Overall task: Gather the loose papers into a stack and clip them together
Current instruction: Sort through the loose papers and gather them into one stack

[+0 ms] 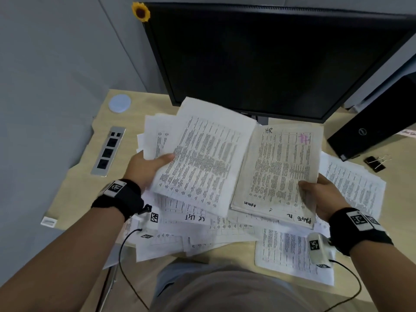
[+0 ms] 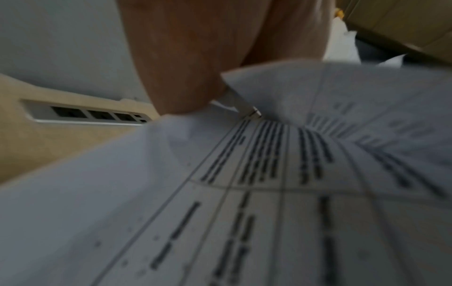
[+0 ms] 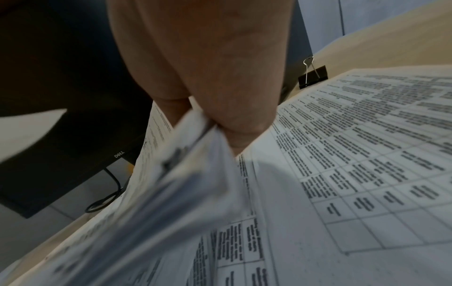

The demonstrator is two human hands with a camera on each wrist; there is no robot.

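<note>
My left hand [image 1: 148,165] grips a bunch of printed sheets [image 1: 202,154] at their left edge, thumb on top, lifted over the desk. My right hand [image 1: 319,192] pinches a second, thicker bunch [image 1: 279,167] marked "HR" at its lower right corner. In the right wrist view the right hand's fingers [image 3: 208,87] clamp that bunch [image 3: 176,174]. In the left wrist view the left hand [image 2: 183,58] shows above its sheets [image 2: 269,174]. More loose papers [image 1: 202,230] lie spread on the desk below. A black binder clip [image 1: 376,162] [image 3: 313,74] lies on the desk at the right, apart from both hands.
A dark monitor [image 1: 270,55] stands right behind the papers. A black computer case [image 1: 373,127] sits at the right. A socket strip [image 1: 108,150] and a round white cap [image 1: 119,103] are set in the wooden desk [image 1: 74,188] at the left.
</note>
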